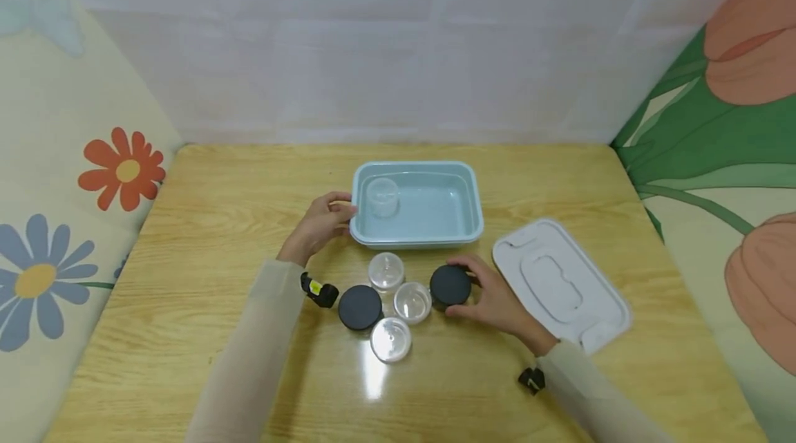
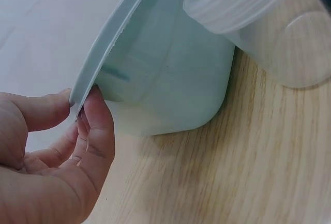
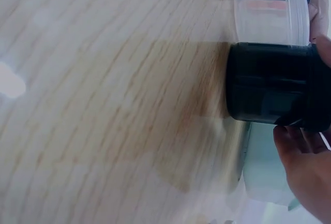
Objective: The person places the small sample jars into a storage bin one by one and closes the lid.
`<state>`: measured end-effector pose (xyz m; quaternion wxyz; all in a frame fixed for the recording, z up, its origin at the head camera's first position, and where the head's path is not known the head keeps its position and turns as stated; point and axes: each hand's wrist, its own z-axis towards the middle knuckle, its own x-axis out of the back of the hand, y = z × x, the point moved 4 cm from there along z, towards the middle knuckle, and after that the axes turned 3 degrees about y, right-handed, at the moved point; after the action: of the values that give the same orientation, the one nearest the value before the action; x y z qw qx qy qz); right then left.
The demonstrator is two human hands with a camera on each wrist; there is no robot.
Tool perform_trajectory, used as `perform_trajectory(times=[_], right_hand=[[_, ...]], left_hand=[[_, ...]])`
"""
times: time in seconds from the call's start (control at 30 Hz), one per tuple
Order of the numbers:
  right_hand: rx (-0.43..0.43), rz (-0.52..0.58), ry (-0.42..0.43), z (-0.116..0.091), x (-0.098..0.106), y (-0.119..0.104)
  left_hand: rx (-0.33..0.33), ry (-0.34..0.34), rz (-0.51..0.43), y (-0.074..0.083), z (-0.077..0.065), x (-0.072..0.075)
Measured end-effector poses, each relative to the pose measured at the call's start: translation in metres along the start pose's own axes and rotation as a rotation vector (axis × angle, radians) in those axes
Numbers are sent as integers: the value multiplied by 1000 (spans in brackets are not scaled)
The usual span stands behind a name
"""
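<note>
Right grip (image 1: 490,296) holds a black jar (image 1: 449,285), thumb (image 3: 325,53) cut off in its wrist view. Left grip (image 1: 322,223) pinches a blue tub's rim (image 1: 417,243).

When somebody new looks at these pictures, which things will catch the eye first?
Probably the pale blue rectangular plastic tub near the back of the wooden table, pinched at its left end by the left hand. Then the black cylindrical jar in front of it, gripped by the right hand and contrasting with the nearby clear round plastic jars. The white rectangular plastic lid, lying slanted on the right, may come next.
</note>
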<state>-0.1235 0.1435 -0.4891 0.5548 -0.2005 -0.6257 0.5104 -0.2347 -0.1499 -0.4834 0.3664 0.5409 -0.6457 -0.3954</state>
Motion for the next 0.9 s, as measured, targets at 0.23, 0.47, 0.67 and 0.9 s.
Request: perform_trajectory(times=[0.23,0.47,0.67,0.9], right_hand=[[-18,13,10,-1,1,0],[-20,9,22,0,2,-2],[-25,-21,20,1,7,-6],[17,-34,36,2,17,-15]], left_hand=[[-6,-9,20,1,1,-4],[-10,-10,27,1,3,-5],[-13,-9,40,3,4,-5],[-7,-2,51,4,3,-6]])
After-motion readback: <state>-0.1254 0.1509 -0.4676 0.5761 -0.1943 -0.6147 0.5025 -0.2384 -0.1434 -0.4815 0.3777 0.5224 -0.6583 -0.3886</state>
